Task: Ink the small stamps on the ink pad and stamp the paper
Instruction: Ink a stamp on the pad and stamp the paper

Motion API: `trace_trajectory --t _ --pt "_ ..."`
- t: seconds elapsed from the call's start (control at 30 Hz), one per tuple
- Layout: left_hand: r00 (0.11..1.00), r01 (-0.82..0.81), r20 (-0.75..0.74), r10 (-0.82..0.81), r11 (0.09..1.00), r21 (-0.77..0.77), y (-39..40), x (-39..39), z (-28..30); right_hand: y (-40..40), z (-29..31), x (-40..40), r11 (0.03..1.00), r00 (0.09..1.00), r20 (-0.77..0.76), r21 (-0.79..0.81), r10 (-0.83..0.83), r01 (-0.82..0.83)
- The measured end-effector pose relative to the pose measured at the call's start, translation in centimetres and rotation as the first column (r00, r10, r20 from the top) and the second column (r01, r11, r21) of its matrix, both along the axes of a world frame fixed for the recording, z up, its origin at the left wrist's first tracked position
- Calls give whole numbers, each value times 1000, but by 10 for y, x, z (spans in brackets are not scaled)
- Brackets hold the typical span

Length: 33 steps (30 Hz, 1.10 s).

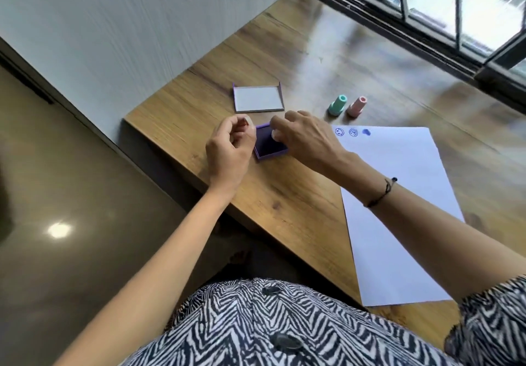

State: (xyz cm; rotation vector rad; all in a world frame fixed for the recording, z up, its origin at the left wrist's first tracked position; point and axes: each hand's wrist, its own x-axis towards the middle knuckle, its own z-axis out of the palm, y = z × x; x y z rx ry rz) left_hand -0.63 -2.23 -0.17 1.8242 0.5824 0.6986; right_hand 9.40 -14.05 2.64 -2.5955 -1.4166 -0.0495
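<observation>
R hand (pixel 306 137) fingers pinch small white stamp (pixel 275 135) over ink pad (pixel 269 145); L hand (pixel 230 146) curled, empty, beside pad

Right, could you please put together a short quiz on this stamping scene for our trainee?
1. How many prints are on the paper?
2. True or false: the green stamp and the pink stamp stand on the paper.
3. The right hand pinches a pale stamp. Where is that stamp? A: at the open ink pad. B: in the upturned lid. C: on the paper.

Key:
1. Three, in a row near its far left corner.
2. False; both stand on the wooden table, beyond the paper.
3. A.
</observation>
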Motion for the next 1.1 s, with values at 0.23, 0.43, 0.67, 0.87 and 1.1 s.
trace_trajectory --t 0.23,0.43,0.67,0.87,1.1 --pt "975 174 121 -184 981 89 -43 8 22 -39 27 13 911 961 -52 307 -273 275" --pt "791 606 -53 -609 771 193 -114 44 27 -117 28 53 810 848 -98 258 -520 527" --pt "761 648 -243 -601 692 319 -131 57 7 -144 6 74 805 823 -95 173 -560 568" --pt "781 623 -222 -583 706 338 -133 60 2 -141 -2 78 843 855 -95 142 -509 518" --pt "789 612 -215 -575 708 352 -134 60 1 -142 1 77 878 883 -59 94 -465 469"
